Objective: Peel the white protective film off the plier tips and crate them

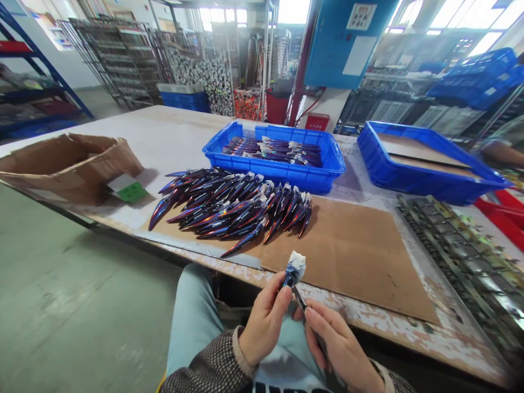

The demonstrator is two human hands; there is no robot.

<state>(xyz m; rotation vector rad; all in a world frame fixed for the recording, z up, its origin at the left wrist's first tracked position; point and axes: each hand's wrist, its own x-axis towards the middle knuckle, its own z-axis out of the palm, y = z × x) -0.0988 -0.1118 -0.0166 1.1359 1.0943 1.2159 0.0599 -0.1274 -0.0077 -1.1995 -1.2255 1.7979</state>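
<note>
My left hand [264, 319] is closed round a dark, glossy piece with a white wrapped end [296, 264], which points up and away from me; most of its body is hidden by the fingers. In my right hand [338, 341] is a thin, dark, knife-like tool [300, 299], its tip close to the piece just below the wrapping. I cannot tell whether they touch. Beyond my hands lies a pile of curved, pointed, purple-black glossy pieces [233, 213], many with white wrapped ends. They rest partly on a flat cardboard sheet [352, 254].
Behind the pile stands a blue crate [274, 173] holding similar pieces. An open cardboard box [82, 174] is at the left, with a green and white block [131, 191] beside it. At right are another blue crate [429, 183], a metal rack [454, 251] and a person's arm [503, 150].
</note>
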